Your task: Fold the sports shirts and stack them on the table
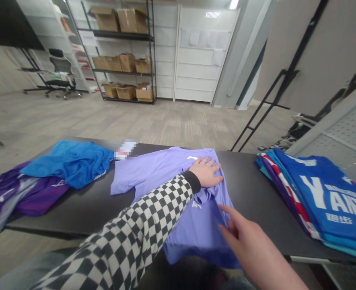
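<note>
Lavender T-shirt (196, 229) — likely light, limp; best pinched by its right edge. Left hand (206, 173) lies on it, fingers splayed — right hand (250, 237) near that edge, fingers loosely parted.

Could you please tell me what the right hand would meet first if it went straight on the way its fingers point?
The right hand would probably meet the lavender T-shirt first; whether its fingertips touch the fabric is hard to judge.

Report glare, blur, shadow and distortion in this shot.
Head view: the ceiling light is blown out, the lavender shirt darkens toward its near edge, blocky pixels cover a small item beside it, the right hand looks slightly soft, the shelving leans, probably lens distortion.
</note>
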Available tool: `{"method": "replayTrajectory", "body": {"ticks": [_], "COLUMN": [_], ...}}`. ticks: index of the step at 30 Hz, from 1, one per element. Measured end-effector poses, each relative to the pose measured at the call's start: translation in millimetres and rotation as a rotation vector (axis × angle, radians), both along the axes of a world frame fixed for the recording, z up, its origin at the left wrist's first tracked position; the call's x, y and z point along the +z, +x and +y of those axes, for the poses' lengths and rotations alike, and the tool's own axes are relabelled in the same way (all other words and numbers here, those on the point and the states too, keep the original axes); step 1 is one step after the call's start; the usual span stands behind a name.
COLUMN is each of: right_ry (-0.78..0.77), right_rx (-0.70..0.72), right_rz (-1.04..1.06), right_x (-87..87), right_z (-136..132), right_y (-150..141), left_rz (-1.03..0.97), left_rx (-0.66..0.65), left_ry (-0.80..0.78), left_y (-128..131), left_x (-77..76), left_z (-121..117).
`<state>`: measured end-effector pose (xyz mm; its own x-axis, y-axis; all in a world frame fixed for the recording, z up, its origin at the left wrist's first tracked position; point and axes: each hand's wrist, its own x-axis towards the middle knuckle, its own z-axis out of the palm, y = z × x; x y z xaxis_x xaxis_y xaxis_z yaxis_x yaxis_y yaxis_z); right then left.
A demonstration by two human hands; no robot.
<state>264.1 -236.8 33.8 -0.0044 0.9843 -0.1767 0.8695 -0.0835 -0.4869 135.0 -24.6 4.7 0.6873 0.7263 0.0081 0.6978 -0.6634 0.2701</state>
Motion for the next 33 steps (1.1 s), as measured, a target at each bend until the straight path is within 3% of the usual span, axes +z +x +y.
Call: {"method": "replayTrajectory", "body": {"ticks": [4, 6, 9, 13, 15, 17, 20, 23, 28, 30, 33], "right_ry": [-0.299, -0.386, -0.231, 0.125, 0.271, 0.364, 0.386, 0.372, 0.388, 0.359, 0.305], "right_rx": [0.283, 0.351, 0.224, -0.086, -0.102, -0.028, 0.049, 0.065, -0.059, -0.072, -0.052], "right_rz": [0.210, 0.241, 0.199, 0.116, 0.075, 0.030, 0.004, 0.038, 0.099, 0.110, 0.067], "right_x": [19.2, 31.7, 37.1, 10.9, -7.6, -22.0, -30.6, -28.2, -25.9, -27.4, -28.5], "right_z": [-32.4, -40.0, -33.6, -6.0, 6.7, 14.3, 18.2, 23.6, 50.6, 60.7, 67.9], "right_y": [-22.1, -23.7, -13.0, 13.4, 22.8, 27.6, 30.2, 32.8, 38.1, 38.5, 37.7], "left_rz": [0.011, 0.022, 0.020, 0.000, -0.011, -0.024, -0.039, -0.073, -0.193, -0.253, -0.305], "left_rx": [-0.016, -0.017, -0.031, -0.043, -0.043, -0.041, -0.034, -0.033, -0.016, 0.005, 0.025], "left_ry": [-0.009, -0.019, -0.019, 0.001, 0.011, 0.021, 0.037, 0.040, 0.113, 0.195, 0.310], "left_y": [-0.8, -1.4, -2.6, -4.4, -5.0, -5.4, -5.6, -5.6, -6.7, -6.9, -5.4], "left_x": [1.7, 1.3, -1.1, -3.0, -3.6, -4.7, -7.5, -11.3, -11.9, -3.0, 24.9], "left_z": [-1.3, -1.2, 0.1, -0.1, -0.4, -0.1, 1.5, 4.1, 9.1, 8.2, -7.6]}}
